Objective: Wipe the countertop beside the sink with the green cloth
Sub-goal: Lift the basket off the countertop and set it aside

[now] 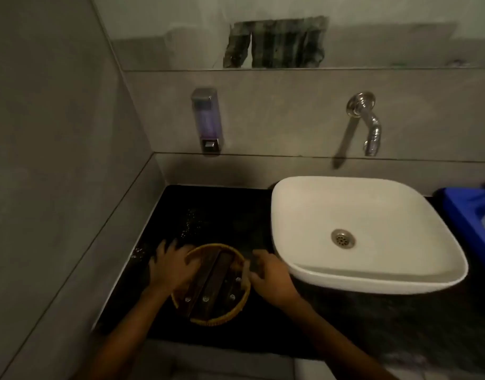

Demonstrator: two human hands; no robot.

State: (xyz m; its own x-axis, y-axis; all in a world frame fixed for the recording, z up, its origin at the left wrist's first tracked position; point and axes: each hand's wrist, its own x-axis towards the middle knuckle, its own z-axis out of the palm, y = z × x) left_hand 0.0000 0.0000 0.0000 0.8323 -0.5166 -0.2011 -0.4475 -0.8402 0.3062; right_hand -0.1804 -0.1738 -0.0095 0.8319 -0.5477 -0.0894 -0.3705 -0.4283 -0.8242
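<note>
Black stone makes up the tabletop (235,215) to the left of the white basin (359,231), and on it, near the front edge, sits a round wicker basket (211,283) with dark wooden slats and screw heads showing inside it. My left hand (171,266) lies over the basket's left rim, fingers spread and curled onto the weave; my right hand (268,272) is at its right rim, fingers bent in towards it. Both look closed on the basket, though the blur at the right fingers keeps me from being sure of that grip.

I judge the step to be clearing the basket off the surface so the stone can be wiped. To do it well I should lift it straight up with both hands level, so nothing inside slides, and set it down away from the patch to be cleaned, not against the basin wall. Water droplets (189,223) glint on the stone just behind my left hand, so that is where the wiping matters most.

As for the green cloth, I cannot find it anywhere in this head view: neither hand holds it, and nothing green lies on the tabletop. Something blue (466,212) sits past the basin at the far right, well apart from both hands, but I cannot tell what it is.
</note>
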